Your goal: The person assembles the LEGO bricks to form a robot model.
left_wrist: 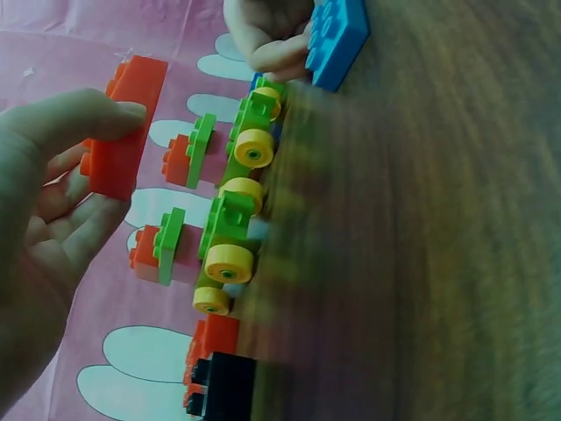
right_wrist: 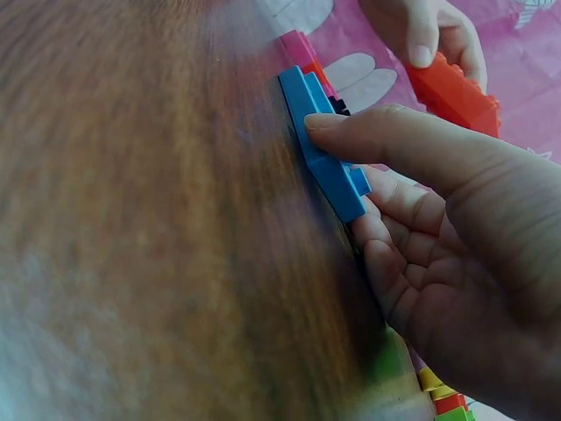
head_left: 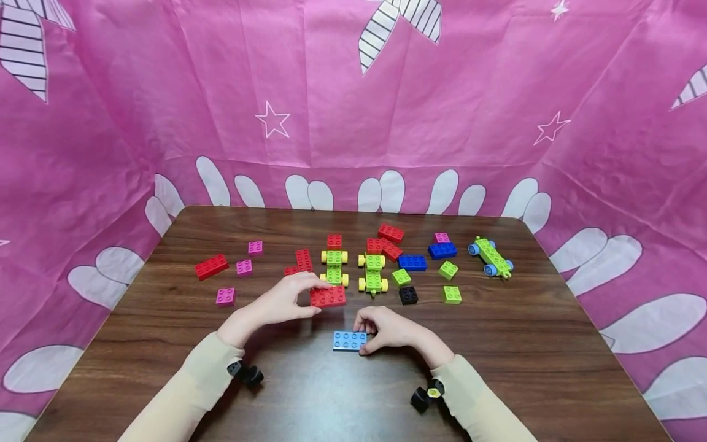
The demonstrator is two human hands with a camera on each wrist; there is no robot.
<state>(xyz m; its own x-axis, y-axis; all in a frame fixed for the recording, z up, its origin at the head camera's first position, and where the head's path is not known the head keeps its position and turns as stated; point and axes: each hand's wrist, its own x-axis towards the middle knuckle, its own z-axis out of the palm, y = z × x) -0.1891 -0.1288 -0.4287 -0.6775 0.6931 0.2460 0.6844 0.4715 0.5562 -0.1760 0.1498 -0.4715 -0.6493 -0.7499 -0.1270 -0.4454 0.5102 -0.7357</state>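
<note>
My left hand [head_left: 278,299] grips one end of a red eight-stud brick [head_left: 330,296], thumb on one side and fingers on the other; the left wrist view shows this red brick [left_wrist: 125,145] raised off the table. Closer to the front, my right hand [head_left: 391,328] pinches the right end of a light blue eight-stud brick [head_left: 347,341] between thumb and fingers. In the right wrist view the thumb lies against the blue brick [right_wrist: 317,145], which is low over the table; whether it touches the wood I cannot tell.
Just beyond the hands stand two green car bases [head_left: 334,269] with yellow wheels. A green base with blue wheels [head_left: 491,258] sits at the right. Pink bricks [head_left: 244,267] and a red brick [head_left: 211,266] lie left; blue [head_left: 412,263], green [head_left: 452,294] and black bricks [head_left: 408,295] lie right.
</note>
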